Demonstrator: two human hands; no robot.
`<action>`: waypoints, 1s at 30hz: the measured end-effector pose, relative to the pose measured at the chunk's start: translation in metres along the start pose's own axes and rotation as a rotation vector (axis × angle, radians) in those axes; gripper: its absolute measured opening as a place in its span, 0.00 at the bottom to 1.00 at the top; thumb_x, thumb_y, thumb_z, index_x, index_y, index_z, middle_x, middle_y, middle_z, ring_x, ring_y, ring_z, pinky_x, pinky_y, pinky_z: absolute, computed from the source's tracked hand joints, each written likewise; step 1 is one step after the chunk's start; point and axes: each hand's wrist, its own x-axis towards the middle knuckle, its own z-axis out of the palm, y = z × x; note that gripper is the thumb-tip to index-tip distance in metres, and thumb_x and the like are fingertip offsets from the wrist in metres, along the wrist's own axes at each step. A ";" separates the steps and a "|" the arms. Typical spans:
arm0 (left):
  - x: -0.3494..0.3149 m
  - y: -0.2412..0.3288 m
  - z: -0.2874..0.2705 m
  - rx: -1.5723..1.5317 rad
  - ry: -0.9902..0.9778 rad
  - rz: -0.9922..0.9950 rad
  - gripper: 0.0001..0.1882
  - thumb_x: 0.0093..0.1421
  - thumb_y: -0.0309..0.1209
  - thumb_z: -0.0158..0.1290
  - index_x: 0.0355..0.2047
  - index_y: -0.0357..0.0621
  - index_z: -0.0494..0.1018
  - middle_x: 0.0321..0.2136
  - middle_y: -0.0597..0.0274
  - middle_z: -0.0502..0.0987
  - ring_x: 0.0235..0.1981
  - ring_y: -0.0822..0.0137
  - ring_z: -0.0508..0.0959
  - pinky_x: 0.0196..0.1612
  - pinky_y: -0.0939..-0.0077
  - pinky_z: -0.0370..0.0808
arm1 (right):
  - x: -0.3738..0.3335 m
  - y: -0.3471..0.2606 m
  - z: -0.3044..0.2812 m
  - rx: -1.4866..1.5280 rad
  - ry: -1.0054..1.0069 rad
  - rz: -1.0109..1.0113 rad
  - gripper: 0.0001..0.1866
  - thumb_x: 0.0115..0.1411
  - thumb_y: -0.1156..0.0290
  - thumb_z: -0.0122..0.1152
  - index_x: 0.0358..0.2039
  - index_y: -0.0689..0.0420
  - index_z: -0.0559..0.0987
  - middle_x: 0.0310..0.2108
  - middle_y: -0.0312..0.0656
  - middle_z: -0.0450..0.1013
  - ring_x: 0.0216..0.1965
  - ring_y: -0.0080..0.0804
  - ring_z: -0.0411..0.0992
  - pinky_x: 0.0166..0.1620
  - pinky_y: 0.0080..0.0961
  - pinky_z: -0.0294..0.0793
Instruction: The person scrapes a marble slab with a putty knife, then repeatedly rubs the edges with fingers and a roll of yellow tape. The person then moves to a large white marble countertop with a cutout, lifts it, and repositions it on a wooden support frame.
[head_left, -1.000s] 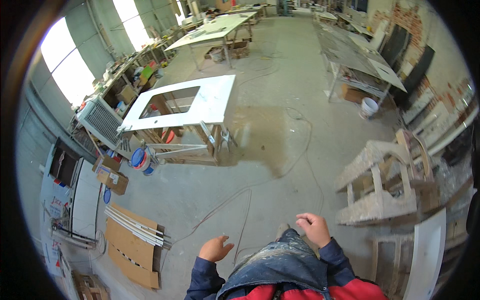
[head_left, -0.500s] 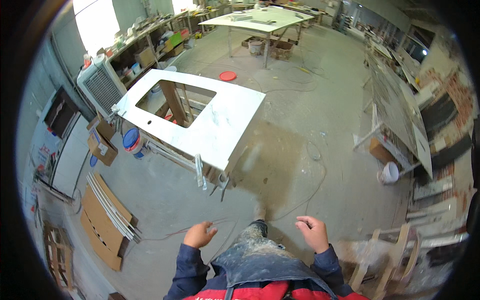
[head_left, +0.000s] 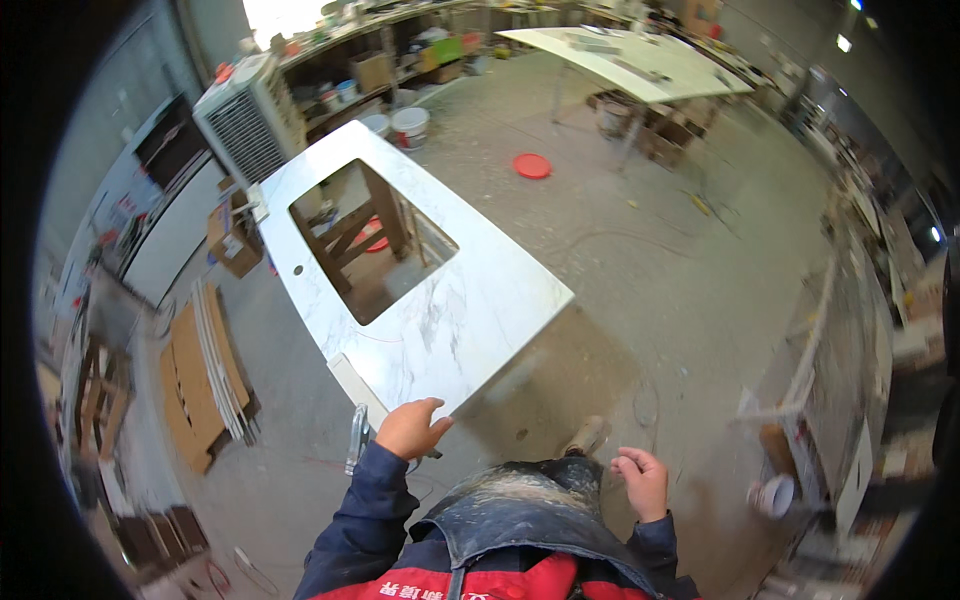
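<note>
A white, grey-veined countertop slab point(head_left: 480, 300) with a rectangular cutout and a small round hole lies on a support in front of me. My left hand point(head_left: 408, 430) is at its near corner, thumb and fingers apart, with nothing visible in it; whether it touches the slab I cannot tell. Just left of that hand, a metal clamp point(head_left: 357, 440) hangs at the slab's edge beside a pale strip point(head_left: 355, 385). My right hand point(head_left: 645, 484) hangs over the floor, away from the slab. Its fingers are loosely curled, and I see nothing held.
Flattened cardboard point(head_left: 190, 390) with long pale strips lies at left. A red lid point(head_left: 532, 166) is on the floor beyond the slab. Another table point(head_left: 690, 85) stands at the back, a bench point(head_left: 800, 370) at right. A cable point(head_left: 645, 405) lies near my right hand.
I have moved closer to the slab, which appears larger and nearer. My left hand, earlier short of it, is now at its near corner. The right hand still hangs at my side.
</note>
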 end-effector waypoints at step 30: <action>0.090 0.064 0.075 -0.253 0.511 -0.832 0.27 0.62 0.45 0.60 0.53 0.34 0.79 0.52 0.39 0.80 0.56 0.43 0.78 0.60 0.55 0.74 | 0.422 -0.183 0.078 -0.597 -0.892 -0.272 0.15 0.63 0.66 0.64 0.46 0.62 0.85 0.37 0.47 0.84 0.36 0.32 0.82 0.43 0.28 0.80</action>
